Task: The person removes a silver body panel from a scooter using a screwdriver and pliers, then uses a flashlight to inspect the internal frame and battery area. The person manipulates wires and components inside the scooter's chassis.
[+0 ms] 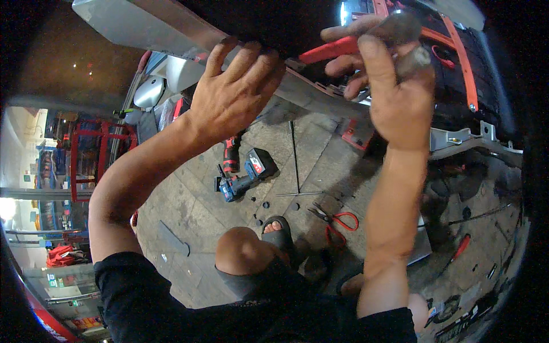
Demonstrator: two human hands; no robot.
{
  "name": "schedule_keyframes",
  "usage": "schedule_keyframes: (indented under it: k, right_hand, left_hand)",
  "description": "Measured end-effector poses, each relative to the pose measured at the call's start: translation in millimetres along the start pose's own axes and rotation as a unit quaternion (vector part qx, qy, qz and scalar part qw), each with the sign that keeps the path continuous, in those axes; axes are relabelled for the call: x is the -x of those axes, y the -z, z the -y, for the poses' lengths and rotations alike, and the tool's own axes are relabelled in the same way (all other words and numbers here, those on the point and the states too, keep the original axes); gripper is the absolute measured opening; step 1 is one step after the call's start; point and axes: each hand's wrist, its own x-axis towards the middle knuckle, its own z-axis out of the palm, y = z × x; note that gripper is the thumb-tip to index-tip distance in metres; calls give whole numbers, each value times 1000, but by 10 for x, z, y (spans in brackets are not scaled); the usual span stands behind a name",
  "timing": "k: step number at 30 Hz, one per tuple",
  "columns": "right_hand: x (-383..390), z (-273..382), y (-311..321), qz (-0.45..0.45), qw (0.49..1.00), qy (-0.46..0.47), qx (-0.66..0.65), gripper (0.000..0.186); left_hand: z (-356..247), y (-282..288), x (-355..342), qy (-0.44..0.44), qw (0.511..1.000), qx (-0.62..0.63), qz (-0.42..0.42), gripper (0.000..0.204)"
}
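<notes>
My left hand [234,94] is raised with fingers curled over the edge of a long silver panel [137,26] at the top of the view. My right hand [397,100] holds a red-handled tool [326,50] at the upper right, with a rounded grey metal part above the fingers; its exact kind is unclear. The red handle points left toward the panel, close to my left fingertips. Below the panel runs a grey metal rail with brackets [452,140].
On the tiled floor [183,211] lie a blue power tool [231,186], a red-black tool [231,151], a long T-shaped bar [294,160], red-handled cutters [337,223], small black caps and a red-handled tool [460,246]. A red rack [103,154] stands at left, shelving behind it.
</notes>
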Motion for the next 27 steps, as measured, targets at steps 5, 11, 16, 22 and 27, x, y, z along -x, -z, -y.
schedule_keyframes:
  k: [5,11,16,22,27]
  right_hand:
    - [321,-78,-35,-40,999,0,10,24]
    - [720,-234,-211,-37,985,145,84,24]
    - [1024,-261,-378,-28,982,155,106,20]
    - [1023,-301,-361,-35,967,202,155,18]
    - [897,-324,-79,-120,987,92,-46,30]
  left_hand:
    - [-22,-73,-36,24,1000,-4,-5,37]
    - [-39,-89,-94,34,999,-14,-10,37]
    - [-33,-75,-103,39,999,11,4,37]
    - [-55,-70,-164,53,999,4,5,28]
    - [-89,-89,-219,69,998,-8,-5,23]
